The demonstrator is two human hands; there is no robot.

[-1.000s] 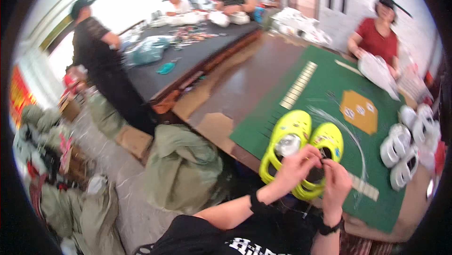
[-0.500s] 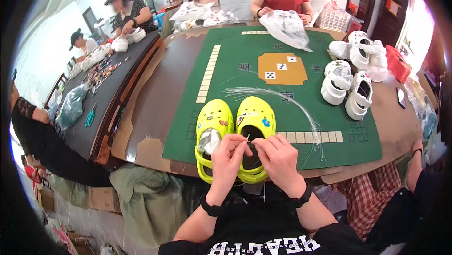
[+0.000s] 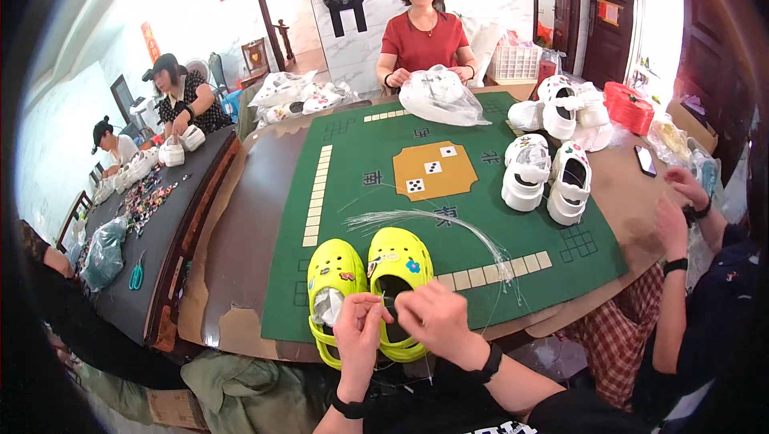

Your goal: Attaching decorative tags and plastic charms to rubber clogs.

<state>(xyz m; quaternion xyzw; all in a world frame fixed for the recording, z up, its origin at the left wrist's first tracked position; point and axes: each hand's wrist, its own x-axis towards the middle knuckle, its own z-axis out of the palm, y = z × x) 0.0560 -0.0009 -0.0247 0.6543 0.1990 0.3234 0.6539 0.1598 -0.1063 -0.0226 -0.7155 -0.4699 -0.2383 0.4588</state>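
Observation:
Two lime-yellow clogs with small charms stand side by side at the table's near edge, a left clog (image 3: 336, 258) and a right clog (image 3: 403, 248). White stuffing (image 3: 328, 306) fills the left one's opening. Over the heel ends, my left hand (image 3: 360, 331) is closed in a pinch on a thin clear plastic strand, whose loose end is hard to follow. My right hand (image 3: 439, 318), fingers also pinched together, is above the right clog, apart from the left; the strand at its fingertips is barely visible. A bundle of clear strands (image 3: 482, 243) lies beyond the clogs.
White clogs (image 3: 525, 173) stand on the green mat (image 3: 352, 153) at right, near a phone (image 3: 645, 161) and red twine roll (image 3: 627, 109). Across the table a person (image 3: 424, 40) handles a plastic bag (image 3: 443, 97). Another person's hands (image 3: 677, 201) are at right; teal scissors (image 3: 137, 272) lie left.
My view has tilted up, so the table sits lower in the picture. My hands, close together before, have moved apart, the right one turning and shifting rightward from the left. The clogs remain in place.

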